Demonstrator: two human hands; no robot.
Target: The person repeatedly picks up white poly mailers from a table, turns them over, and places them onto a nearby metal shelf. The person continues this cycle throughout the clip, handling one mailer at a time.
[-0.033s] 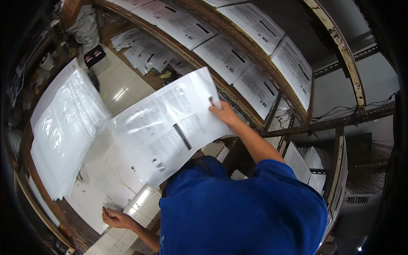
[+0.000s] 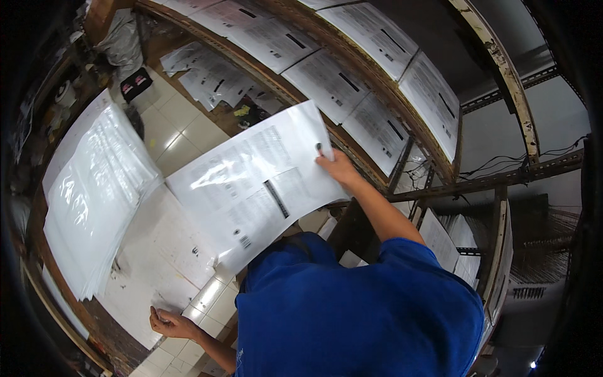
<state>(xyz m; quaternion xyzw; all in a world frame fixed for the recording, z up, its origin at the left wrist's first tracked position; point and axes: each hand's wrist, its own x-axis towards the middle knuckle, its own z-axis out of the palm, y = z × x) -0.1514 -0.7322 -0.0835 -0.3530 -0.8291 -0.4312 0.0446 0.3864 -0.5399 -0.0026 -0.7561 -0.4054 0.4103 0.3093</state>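
My right hand (image 2: 337, 168) pinches the far right edge of a printed clear plastic sheet (image 2: 251, 176). The sheet stretches leftward from my fingers, slightly bowed, with its left edge over the side of a pale, smudged board (image 2: 157, 251). My left hand (image 2: 173, 323) is by the board's near edge, fingers curled together; whether anything is in them is hidden. Left of the board's middle lies a thick stack of glossy clear plastic sheets (image 2: 97, 195), its edges slightly fanned.
Racks (image 2: 251, 63) with wooden rails hold several printed sheets (image 2: 326, 85) in rows ahead and to the right. More printed sheets (image 2: 217, 78) lie loose beneath. White floor tiles (image 2: 185, 135) show between table and rack. Cables (image 2: 515, 163) hang along a metal bar at right.
My right hand has shifted slightly to the right with the printed plastic sheet, drawing its left edge farther off the board. My left hand has barely moved.
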